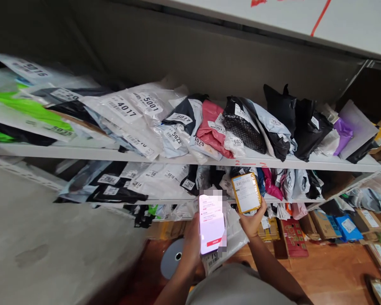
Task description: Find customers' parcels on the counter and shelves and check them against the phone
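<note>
A person's left hand [190,241] is gripping a lit phone [212,224] while the right hand [252,220] is holding up a yellow labelled parcel [246,192] — fingers clamped around each — before shelves [209,160] crowded with numbered mailer bags [127,110].

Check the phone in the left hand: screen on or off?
On. The phone in the left hand has a brightly lit screen with a red button near the bottom; its text is too blurred to read.
</note>
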### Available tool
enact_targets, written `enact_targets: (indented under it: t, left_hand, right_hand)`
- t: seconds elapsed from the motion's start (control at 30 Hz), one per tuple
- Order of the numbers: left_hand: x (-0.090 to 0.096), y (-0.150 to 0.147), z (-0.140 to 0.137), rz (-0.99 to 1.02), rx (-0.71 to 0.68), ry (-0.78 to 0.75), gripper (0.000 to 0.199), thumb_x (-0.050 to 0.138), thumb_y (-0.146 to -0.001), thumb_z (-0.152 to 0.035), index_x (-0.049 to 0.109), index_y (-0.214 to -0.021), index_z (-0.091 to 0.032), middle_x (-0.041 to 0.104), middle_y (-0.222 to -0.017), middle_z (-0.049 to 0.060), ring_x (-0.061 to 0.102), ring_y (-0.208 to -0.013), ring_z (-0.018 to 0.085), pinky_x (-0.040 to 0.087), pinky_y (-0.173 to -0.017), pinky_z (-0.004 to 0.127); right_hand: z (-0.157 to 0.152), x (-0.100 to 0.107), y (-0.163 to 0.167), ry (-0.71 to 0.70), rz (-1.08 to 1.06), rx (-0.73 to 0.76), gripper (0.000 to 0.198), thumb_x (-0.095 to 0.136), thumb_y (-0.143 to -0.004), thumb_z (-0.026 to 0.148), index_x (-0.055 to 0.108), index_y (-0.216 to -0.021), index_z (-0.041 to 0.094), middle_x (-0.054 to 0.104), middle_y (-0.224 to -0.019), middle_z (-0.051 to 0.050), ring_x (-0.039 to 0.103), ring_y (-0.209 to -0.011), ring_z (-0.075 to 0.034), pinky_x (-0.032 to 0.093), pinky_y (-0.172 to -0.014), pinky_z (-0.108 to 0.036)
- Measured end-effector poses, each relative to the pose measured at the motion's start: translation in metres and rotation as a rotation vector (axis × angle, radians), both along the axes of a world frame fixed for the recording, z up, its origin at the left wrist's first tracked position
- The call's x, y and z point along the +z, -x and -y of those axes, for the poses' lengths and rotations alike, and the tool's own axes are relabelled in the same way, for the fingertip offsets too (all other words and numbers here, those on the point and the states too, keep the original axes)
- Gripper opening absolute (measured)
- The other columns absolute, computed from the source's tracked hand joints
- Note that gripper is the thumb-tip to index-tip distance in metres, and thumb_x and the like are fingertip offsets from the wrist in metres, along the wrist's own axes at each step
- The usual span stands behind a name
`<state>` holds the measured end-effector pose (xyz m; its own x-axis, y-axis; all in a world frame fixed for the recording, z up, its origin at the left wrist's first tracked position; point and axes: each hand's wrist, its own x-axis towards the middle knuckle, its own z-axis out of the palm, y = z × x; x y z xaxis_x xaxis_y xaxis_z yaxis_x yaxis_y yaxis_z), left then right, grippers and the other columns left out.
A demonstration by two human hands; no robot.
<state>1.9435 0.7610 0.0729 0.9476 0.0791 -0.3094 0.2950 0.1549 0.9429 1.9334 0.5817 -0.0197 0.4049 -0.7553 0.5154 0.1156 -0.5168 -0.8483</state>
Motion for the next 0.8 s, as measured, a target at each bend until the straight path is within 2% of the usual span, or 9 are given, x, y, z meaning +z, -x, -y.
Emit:
enact_targets:
  t: [0.13, 0.3, 0.47, 0.6, 0.8]
  left_hand:
    - [0.000, 0.000, 0.000, 0.022, 0.022, -0.012, 0.046, 0.066, -0.065, -0.067, 0.065, -0.076, -0.022, 0.072, -0.079, 0.008, 0.067, -0.081, 0.029, 0.054, -0.070, 0.039]
    - [0.009, 0.001, 0.002, 0.105, -0.039, -0.121, 0.057, 0.061, -0.062, -0.078, 0.067, -0.072, -0.023, 0.072, -0.077, 0.009, 0.065, -0.077, 0.029, 0.051, -0.070, 0.039]
    - [0.015, 0.003, 0.005, -0.001, -0.020, -0.039, 0.060, 0.062, -0.061, -0.079, 0.066, -0.075, -0.021, 0.071, -0.074, 0.007, 0.065, -0.073, 0.027, 0.050, -0.066, 0.037]
    - [0.009, 0.004, 0.004, -0.003, -0.003, -0.047, 0.059, 0.061, -0.064, -0.077, 0.068, -0.079, -0.020, 0.073, -0.081, 0.008, 0.067, -0.080, 0.028, 0.052, -0.070, 0.037]
    - [-0.003, 0.002, 0.002, -0.048, 0.040, 0.018, 0.045, 0.067, -0.069, -0.064, 0.068, -0.083, -0.021, 0.074, -0.082, 0.007, 0.069, -0.082, 0.029, 0.055, -0.068, 0.038]
  right_hand:
    - [0.000, 0.002, -0.001, 0.007, 0.009, 0.000, 0.094, 0.080, -0.064, 0.045, 0.032, -0.141, 0.019, 0.045, -0.131, -0.016, 0.048, -0.124, -0.034, 0.039, -0.108, -0.060]
    - [0.001, 0.002, -0.001, 0.007, 0.000, 0.000, 0.094, 0.079, -0.065, 0.045, 0.030, -0.141, 0.020, 0.045, -0.131, -0.016, 0.048, -0.124, -0.034, 0.039, -0.108, -0.060]
    - [0.001, 0.002, 0.000, 0.016, -0.002, -0.005, 0.093, 0.079, -0.066, 0.046, 0.031, -0.141, 0.020, 0.045, -0.132, -0.016, 0.048, -0.125, -0.034, 0.039, -0.108, -0.061]
    - [0.001, 0.001, 0.000, 0.000, 0.014, 0.005, 0.094, 0.080, -0.065, 0.045, 0.031, -0.141, 0.020, 0.044, -0.132, -0.016, 0.048, -0.124, -0.034, 0.038, -0.108, -0.061]
    - [0.001, 0.002, 0.000, 0.005, 0.011, -0.005, 0.093, 0.080, -0.064, 0.043, 0.033, -0.141, 0.020, 0.045, -0.131, -0.016, 0.048, -0.124, -0.034, 0.039, -0.108, -0.061]
